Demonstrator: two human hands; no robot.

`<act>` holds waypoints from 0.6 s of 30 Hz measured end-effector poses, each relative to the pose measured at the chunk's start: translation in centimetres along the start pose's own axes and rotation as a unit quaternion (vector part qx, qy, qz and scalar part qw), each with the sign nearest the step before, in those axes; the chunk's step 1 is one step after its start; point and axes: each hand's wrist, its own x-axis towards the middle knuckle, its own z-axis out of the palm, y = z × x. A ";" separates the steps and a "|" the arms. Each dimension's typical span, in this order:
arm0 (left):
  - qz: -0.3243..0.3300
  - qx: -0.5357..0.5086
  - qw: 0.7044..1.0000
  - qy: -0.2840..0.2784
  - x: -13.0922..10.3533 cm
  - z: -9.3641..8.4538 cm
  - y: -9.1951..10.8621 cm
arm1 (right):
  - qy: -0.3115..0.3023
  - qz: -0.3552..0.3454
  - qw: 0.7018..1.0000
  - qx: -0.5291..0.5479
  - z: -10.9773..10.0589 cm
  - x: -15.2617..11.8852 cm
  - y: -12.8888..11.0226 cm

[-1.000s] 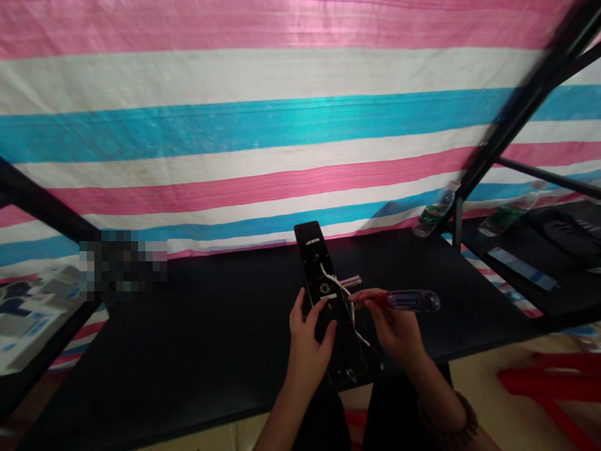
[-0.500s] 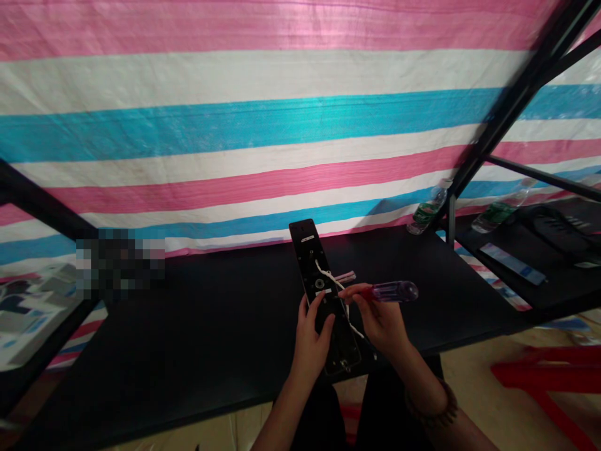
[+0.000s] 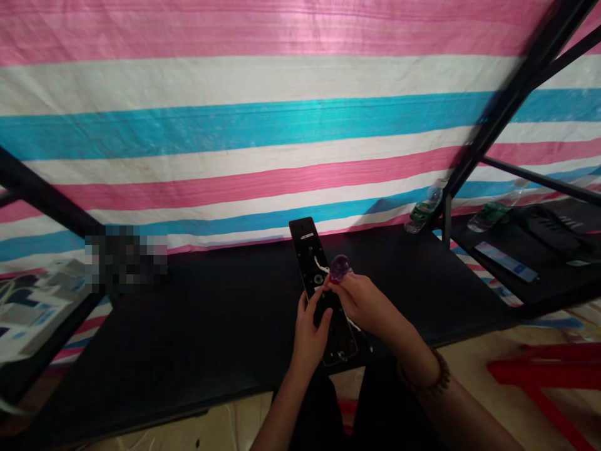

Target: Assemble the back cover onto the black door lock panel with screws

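A long black panel (image 3: 307,250) lies on the black table (image 3: 211,326), its far end near the striped sheet. White cables (image 3: 321,265) run across it and past its right edge. My left hand (image 3: 312,332) rests on the panel's left side, thumb and fingers spread, gripping its edge. My right hand (image 3: 364,300) is closed on a screwdriver with a purple see-through handle (image 3: 339,268), held upright over the middle of the panel. The screwdriver's tip is hidden behind the handle and fingers.
A clear bottle (image 3: 425,207) leans at the table's back right corner. Beyond the frame post lie another bottle (image 3: 491,214), a phone-like slab (image 3: 506,261) and a black bag (image 3: 554,235). White boxes (image 3: 37,313) stand at the left. A red stool (image 3: 544,369) is at the lower right.
My right hand has moved left over the panel and swung the screwdriver from lying sideways to standing upright. My left hand stays on the panel.
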 end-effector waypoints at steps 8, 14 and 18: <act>-0.013 -0.013 1.000 -0.001 -0.4 0.2 0.6 | 0.156 0.071 0.973 0.157 2.0 -1.5 2.4; -0.027 -0.038 0.999 0.014 -0.6 0.9 1.6 | 0.153 0.090 0.963 0.201 2.9 -2.2 2.4; -0.027 -0.039 0.997 0.057 -0.4 1.5 1.9 | 0.117 0.015 0.987 0.106 2.6 -2.1 1.7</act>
